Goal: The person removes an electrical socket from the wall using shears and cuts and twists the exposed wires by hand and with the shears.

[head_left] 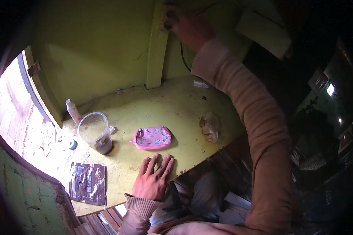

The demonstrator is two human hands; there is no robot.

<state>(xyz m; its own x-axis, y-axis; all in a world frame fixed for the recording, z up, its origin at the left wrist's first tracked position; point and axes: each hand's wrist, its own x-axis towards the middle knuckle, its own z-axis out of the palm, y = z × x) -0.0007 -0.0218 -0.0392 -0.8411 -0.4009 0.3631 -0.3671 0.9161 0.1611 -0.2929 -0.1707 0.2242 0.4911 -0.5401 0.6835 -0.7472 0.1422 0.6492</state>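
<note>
My left hand [151,181] lies flat on the yellow-green table [176,107] near its front edge, fingers spread, with nothing in it. Just beyond its fingertips is a pink zip pouch [153,139] with printed figures. My right hand [180,23] is raised high against an upright post [157,58] on the wall. Its fingers are curled near a small dark thing at the post, too dim and blurred to make out. A dark cable [184,58] hangs below this hand.
On the table's left are a clear plastic cup [93,131] with dark contents, a white bottle [72,111], a blue cap [72,144] and a dark packet [88,184]. A crumpled plastic bag [210,127] lies at the right. A bright opening is at far left.
</note>
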